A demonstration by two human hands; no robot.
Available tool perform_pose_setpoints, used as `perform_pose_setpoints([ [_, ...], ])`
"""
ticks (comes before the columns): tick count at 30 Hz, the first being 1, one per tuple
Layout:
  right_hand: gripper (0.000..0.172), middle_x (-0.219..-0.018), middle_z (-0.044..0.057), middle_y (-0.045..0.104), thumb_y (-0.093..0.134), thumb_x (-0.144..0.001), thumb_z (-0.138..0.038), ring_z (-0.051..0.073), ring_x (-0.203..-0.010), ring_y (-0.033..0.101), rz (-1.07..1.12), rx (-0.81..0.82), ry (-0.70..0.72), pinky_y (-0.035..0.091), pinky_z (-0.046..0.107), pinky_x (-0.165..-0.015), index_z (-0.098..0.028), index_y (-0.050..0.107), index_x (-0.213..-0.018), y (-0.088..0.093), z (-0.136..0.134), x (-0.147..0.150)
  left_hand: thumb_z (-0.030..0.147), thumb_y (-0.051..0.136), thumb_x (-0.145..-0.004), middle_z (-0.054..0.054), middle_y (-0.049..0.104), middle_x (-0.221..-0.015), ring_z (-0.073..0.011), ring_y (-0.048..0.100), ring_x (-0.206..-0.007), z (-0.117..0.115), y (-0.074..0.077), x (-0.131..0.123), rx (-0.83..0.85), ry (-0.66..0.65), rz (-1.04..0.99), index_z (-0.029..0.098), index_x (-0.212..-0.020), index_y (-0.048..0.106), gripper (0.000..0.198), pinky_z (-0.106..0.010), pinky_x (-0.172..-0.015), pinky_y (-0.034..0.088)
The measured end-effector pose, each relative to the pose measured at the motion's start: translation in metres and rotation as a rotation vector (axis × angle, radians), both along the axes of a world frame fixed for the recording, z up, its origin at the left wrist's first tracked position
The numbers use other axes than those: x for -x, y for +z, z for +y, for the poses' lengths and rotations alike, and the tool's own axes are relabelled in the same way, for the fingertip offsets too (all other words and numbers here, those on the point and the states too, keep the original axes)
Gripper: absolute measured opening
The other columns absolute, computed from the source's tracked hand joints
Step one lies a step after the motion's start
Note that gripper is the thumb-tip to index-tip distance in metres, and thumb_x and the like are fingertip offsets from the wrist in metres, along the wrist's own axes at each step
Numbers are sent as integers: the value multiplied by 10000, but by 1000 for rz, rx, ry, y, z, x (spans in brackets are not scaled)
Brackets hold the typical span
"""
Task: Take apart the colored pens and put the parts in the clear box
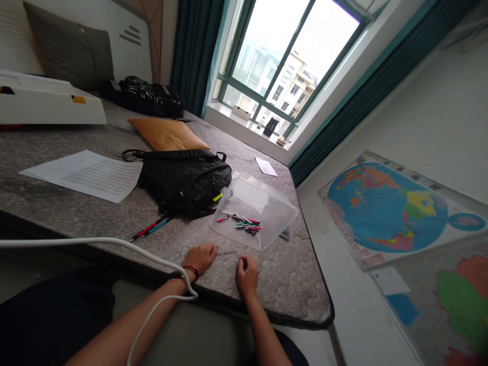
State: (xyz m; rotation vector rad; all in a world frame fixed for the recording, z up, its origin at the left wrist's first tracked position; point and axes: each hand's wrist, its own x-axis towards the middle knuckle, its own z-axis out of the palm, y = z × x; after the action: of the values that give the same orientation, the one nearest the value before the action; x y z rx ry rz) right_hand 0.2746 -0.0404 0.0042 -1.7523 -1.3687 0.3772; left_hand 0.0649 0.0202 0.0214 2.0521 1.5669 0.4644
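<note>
My left hand rests on the edge of the patterned mattress, its fingers curled in loosely. A red cord and a dark band circle that wrist. To its right my right hand lies on the mattress in a loose fist. Nothing shows in either hand. Just beyond them stands a clear plastic box, apart from both hands. Several pens in red, green, black and white lie in it. More pens, red, teal and black, lie side by side left of the box.
A black backpack touches the box's left side. Behind it lies a brown padded envelope; a printed sheet is left of it. A white cable crosses in front of my left forearm. A white card lies near the far edge.
</note>
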Motion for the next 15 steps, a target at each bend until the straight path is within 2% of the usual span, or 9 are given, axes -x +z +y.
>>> perform_pose_setpoints([
  [2, 162, -952, 85, 642, 531, -864, -270, 252, -965, 597, -178, -23, 26, 460, 385, -912, -247, 687, -903, -3, -7, 7, 454, 284, -982, -82, 708, -936, -214, 652, -857, -1, 2, 1, -34, 3, 3, 233, -918, 630, 416, -297, -748, 396],
  [4, 198, -1037, 94, 627, 534, -864, -249, 261, -1026, 574, -251, -20, 62, 433, 413, -963, -249, 693, -982, 1, -10, 7, 372, 327, -968, -67, 700, -915, -205, 644, -827, -1, 3, 4, -54, 4, 12, 236, -962, 606, 310, -285, -722, 380],
  [6, 250, -1130, 100, 618, 551, -864, -264, 268, -1085, 560, -270, -6, 140, 420, 427, -996, -255, 692, -1070, 6, -15, -4, 269, 378, -924, -51, 690, -893, -200, 634, -810, 0, 4, 6, -66, -1, 21, 238, -983, 584, 216, -280, -701, 364],
  [9, 361, -1321, 94, 565, 547, -876, -293, 283, -1240, 494, -396, 54, 274, 376, 446, -1061, -275, 639, -1225, 8, -30, -36, 174, 409, -858, -39, 679, -884, -199, 624, -805, 1, 2, 8, -82, -10, 30, 239, -973, 567, 206, -281, -691, 354],
  [11, 413, -1399, 105, 514, 514, -894, -301, 294, -1302, 444, -498, 81, 209, 350, 467, -1081, -249, 590, -1297, 3, -40, -57, 159, 407, -850, -39, 677, -891, -197, 621, -803, 2, 0, 7, -89, -5, 40, 240, -972, 563, 214, -282, -693, 354],
  [15, 400, -1365, 135, 541, 461, -910, -294, 295, -1279, 465, -587, 105, -45, 366, 456, -1059, -191, 601, -1271, -7, -48, -76, 158, 405, -858, -47, 683, -883, -199, 623, -812, 6, -3, 4, -70, 52, 60, 235, -961, 575, 214, -285, -708, 368],
])
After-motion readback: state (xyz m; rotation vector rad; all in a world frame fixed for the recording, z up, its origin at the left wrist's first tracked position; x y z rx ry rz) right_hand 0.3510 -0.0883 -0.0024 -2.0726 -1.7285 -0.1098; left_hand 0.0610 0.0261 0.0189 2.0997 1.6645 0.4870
